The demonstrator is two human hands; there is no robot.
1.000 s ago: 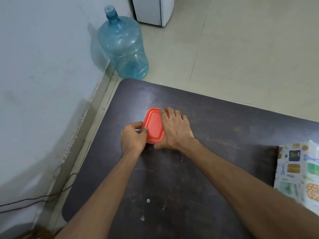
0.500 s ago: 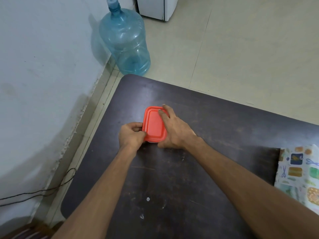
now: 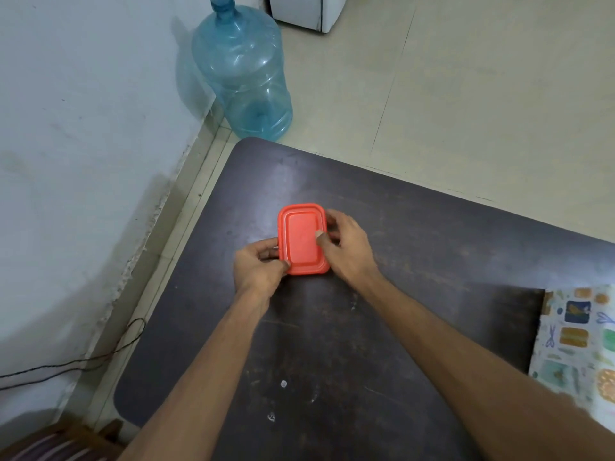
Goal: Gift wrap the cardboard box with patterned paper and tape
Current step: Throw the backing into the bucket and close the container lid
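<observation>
1. Left hand (image 3: 258,269): clenched on the near-left corner of an orange-red rectangular plastic lid (image 3: 301,239). Thumb on top at the corner, fingers curled against the left edge.
2. Right hand (image 3: 349,247): grasping the same lid from its right side. Thumb tip pressed on the lid's top near the right rim, other fingers curled round the far-right edge.
3. Lid: rounded corners, raised rim with a stepped inner panel, long side running away from the person. Sits at tabletop level between the two hands. Can't tell if a container body is under it.
4. Dark brown table with rounded corners (image 3: 399,327): scuffed, a few pale specks on the near part. Lid is in the far-left part of it.
5. Task thing: white patterned paper with blue, orange and green motifs (image 3: 575,341), at the table's right edge, cut off by the frame. Well apart from both hands; right forearm crosses in front of its near corner. Can't tell what, if anything, it covers.
6. Translucent blue plastic water jug (image 3: 243,71): upright on the cream tiled floor (image 3: 466,78), against the pale wall (image 3: 83,128), just beyond the table's far-left corner.
7. White cabinet base (image 3: 299,11) at the top edge, behind the jug.
8. Thin black cable (image 3: 100,357) on the floor strip between wall and table.
</observation>
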